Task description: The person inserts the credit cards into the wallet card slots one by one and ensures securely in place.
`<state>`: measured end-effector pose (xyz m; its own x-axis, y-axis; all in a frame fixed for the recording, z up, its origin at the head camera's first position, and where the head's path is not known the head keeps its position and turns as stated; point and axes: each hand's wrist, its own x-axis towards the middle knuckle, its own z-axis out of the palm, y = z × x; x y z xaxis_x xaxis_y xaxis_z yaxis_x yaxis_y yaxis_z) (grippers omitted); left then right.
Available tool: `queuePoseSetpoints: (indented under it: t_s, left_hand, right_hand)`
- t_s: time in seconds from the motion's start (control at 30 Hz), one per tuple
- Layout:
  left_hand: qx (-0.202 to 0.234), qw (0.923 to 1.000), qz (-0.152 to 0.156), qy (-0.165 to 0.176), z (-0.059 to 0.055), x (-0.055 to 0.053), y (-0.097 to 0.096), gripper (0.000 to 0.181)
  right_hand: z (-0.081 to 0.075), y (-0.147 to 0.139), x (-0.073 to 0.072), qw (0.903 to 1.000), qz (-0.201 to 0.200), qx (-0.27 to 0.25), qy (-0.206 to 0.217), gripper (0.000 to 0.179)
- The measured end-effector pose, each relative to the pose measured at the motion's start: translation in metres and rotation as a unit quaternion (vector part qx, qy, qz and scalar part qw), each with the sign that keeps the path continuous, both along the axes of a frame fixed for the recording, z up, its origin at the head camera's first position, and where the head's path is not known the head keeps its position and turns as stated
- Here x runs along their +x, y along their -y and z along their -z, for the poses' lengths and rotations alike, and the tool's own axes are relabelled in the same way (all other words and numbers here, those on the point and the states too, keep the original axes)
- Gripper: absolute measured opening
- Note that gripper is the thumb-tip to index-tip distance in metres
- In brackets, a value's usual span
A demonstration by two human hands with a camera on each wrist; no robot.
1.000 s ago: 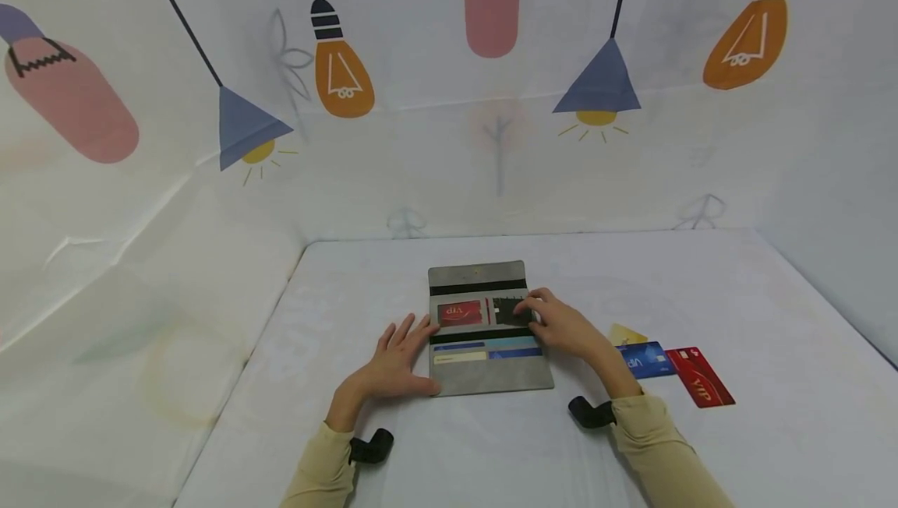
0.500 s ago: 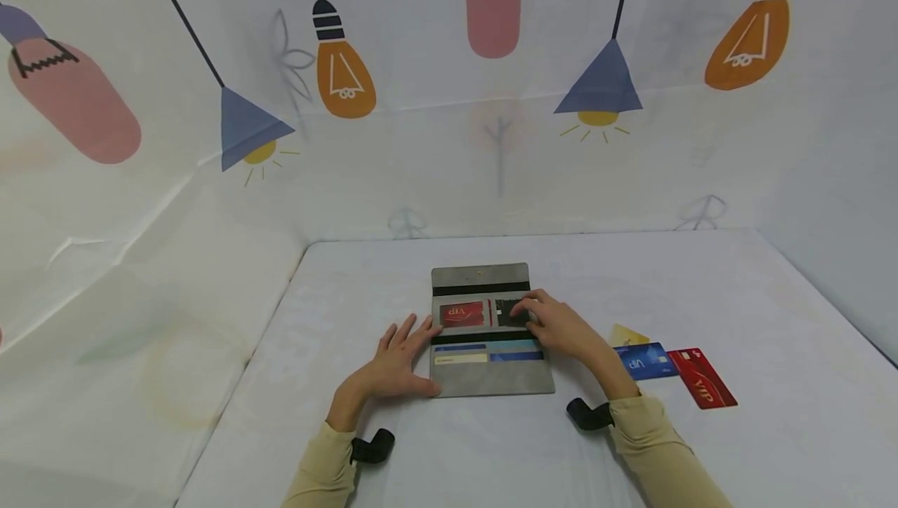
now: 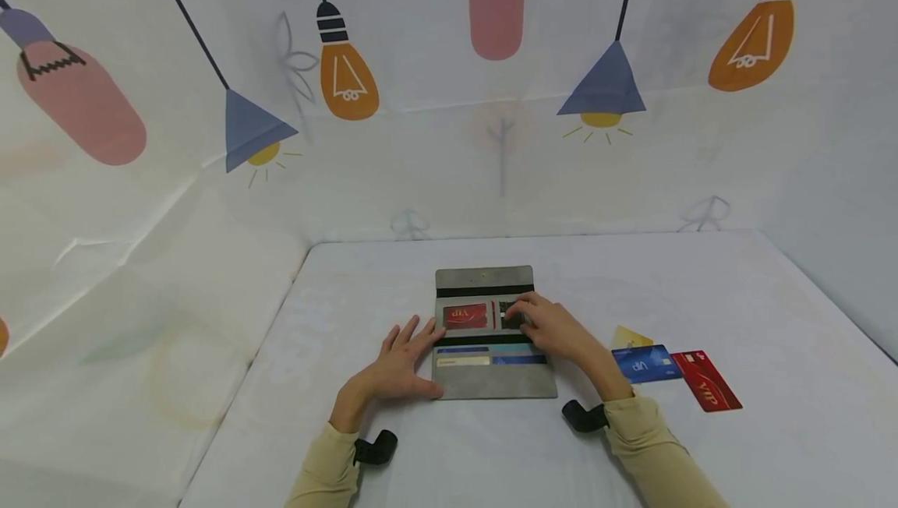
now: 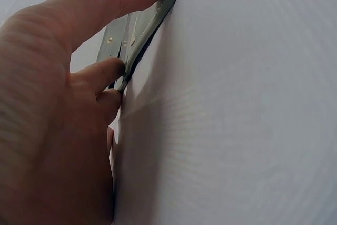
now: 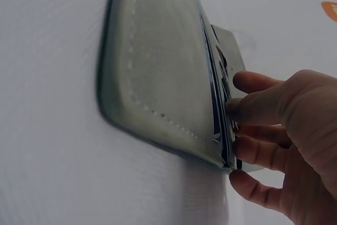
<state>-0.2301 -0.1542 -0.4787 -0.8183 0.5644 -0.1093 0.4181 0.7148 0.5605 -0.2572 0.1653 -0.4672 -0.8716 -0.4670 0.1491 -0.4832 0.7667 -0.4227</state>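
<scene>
In the head view, an unfolded grey wallet (image 3: 494, 388) lies on the white table (image 3: 351, 298), between the fingers of the two hands. The left hand (image 3: 402, 364) has its fingers open and fanned; the thumb meets the wallet's side near its closest corner, and the index fingertip touches the same side farther up. The right hand (image 3: 557, 329) reaches over the wallet's opposite side with fingers bent, the tips on a dark card (image 3: 514, 322) in a pocket; whether they pinch it or only press on it cannot be told. Just left of these fingertips, a pocketed red card (image 3: 465, 315) shows in the neighbouring window. Nearer the person than the right fingers, a cream card (image 3: 459, 361) and a blue strip (image 3: 519, 359) show in the lower slots. Well to the right of the right fingers, beyond the wrist, lie a yellow card (image 3: 631, 338), a loose blue card (image 3: 647, 364) partly over it, and a loose red card (image 3: 707, 383) at the blue one's end.

In the left wrist view, the left thumb is extended, its tip against the wallet's edge, with other fingertips touching farther along.

In the right wrist view, the right fingers are spread and slightly bent beside the layered card slots, the thumb tip against the wallet's side.
</scene>
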Motion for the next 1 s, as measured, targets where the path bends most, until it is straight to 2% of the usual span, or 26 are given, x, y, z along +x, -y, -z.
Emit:
queuePoseSetpoints:
  t_s: [0.53,1.0]
  left_hand:
    - [0.0,0.9999,0.012,-0.008,0.0,-0.001,-0.002,0.097]
    - [0.002,1.0,0.009,-0.003,0.0,-0.001,-0.002,0.096]
  right_hand:
    - [0.006,0.011,0.001,0.9985,-0.015,0.011,-0.052,0.026]
    - [0.006,0.014,0.003,0.9959,-0.028,0.011,-0.085,0.023]
